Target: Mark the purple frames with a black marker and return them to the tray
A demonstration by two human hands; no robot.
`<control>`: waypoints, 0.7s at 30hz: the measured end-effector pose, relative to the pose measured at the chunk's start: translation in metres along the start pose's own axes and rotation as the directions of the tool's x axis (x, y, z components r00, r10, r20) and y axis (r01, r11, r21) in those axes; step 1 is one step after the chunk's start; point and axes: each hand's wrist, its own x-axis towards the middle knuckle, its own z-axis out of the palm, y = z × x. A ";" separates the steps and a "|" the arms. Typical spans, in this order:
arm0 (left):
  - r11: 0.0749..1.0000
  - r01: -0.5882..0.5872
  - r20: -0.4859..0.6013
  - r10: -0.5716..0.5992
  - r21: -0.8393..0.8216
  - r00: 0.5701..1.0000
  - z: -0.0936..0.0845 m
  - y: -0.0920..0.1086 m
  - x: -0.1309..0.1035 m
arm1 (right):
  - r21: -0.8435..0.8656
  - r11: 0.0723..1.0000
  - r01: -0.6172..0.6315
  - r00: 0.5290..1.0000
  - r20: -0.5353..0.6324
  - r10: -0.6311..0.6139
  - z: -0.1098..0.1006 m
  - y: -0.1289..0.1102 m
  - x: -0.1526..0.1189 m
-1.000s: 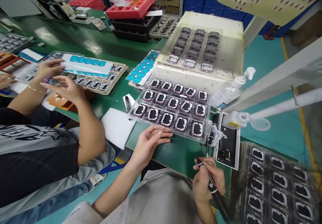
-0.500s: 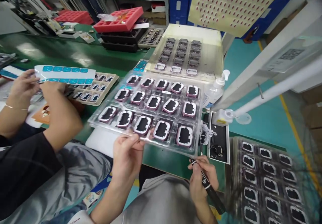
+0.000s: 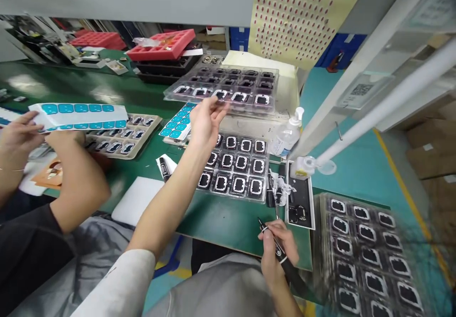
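Note:
My left hand (image 3: 206, 120) pinches the near edge of a clear plastic tray (image 3: 228, 84), raised and tilted over the back of the bench. Dark frames with white rims sit in its pockets. Below and nearer me, a second clear tray (image 3: 233, 174) with similar frames lies on the green bench, partly hidden by my left forearm. My right hand (image 3: 280, 246) grips a black pen-like tool (image 3: 281, 254) near the front edge, its tip pointing up and left. A sheet of blue stickers (image 3: 178, 125) lies left of the trays.
At left, a co-worker's hands (image 3: 21, 127) hold a sticker strip (image 3: 80, 116) beside a beige tray (image 3: 124, 141). A pump bottle (image 3: 288, 134) and black box (image 3: 301, 198) stand right. Stacked trays (image 3: 370, 255) are lower right. A pole (image 3: 384, 84) crosses the right side.
My left hand has moved away from me and up with the clear tray, uncovering the second tray on the bench. My right hand still holds the black tool. The camera view has shifted.

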 end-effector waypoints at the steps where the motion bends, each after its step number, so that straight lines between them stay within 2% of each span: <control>1: 0.998 0.066 -0.045 -0.067 -0.011 0.997 0.009 -0.005 0.011 | -0.005 1.000 0.004 1.000 0.004 -0.004 0.000 0.000 0.001; 3: 0.993 0.117 -0.063 -0.119 -0.035 0.991 0.022 -0.013 0.024 | -0.015 1.000 0.002 1.000 0.017 -0.002 -0.001 -0.001 0.001; 5: 0.990 0.122 -0.030 -0.120 0.074 0.992 0.025 -0.019 0.025 | -0.029 1.000 -0.002 1.000 0.016 0.002 -0.001 -0.002 0.001; 9: 0.904 0.092 0.000 -0.101 0.417 0.995 0.004 -0.024 0.012 | -0.043 0.999 -0.031 0.999 -0.013 0.031 -0.001 -0.005 0.001; 10: 0.878 0.049 0.000 -0.056 0.476 0.998 -0.004 -0.023 0.009 | -0.041 0.999 -0.036 0.999 -0.011 0.036 -0.001 -0.006 0.002; 12: 0.801 -0.092 0.009 0.108 0.592 0.994 -0.019 -0.020 0.009 | -0.037 0.999 -0.039 0.999 0.002 0.039 0.000 -0.008 0.002; 14: 0.675 -0.266 0.092 0.283 0.688 0.955 -0.032 -0.015 0.015 | -0.043 0.998 -0.044 0.999 0.008 0.044 0.000 -0.008 0.002; 15: 0.596 -0.355 0.176 0.338 0.721 0.925 -0.037 -0.013 0.020 | -0.051 0.997 -0.050 0.999 0.003 0.050 0.000 -0.007 0.002; 16: 0.519 -0.433 0.275 0.355 0.737 0.894 -0.041 -0.011 0.026 | -0.062 0.996 -0.058 0.998 -0.007 0.058 -0.001 -0.005 0.001; 18: 0.401 -0.543 0.448 0.311 0.738 0.838 -0.048 -0.010 0.037 | -0.077 0.995 -0.065 0.998 -0.004 0.065 -0.002 -0.002 0.000; 19: 0.361 -0.572 0.498 0.284 0.736 0.819 -0.051 -0.010 0.042 | -0.077 0.995 -0.066 0.998 0.002 0.066 -0.002 0.000 0.000; 21: 0.342 -0.579 0.516 0.263 0.740 0.815 -0.055 -0.013 0.047 | -0.062 0.996 -0.065 0.998 0.021 0.067 -0.003 0.001 0.000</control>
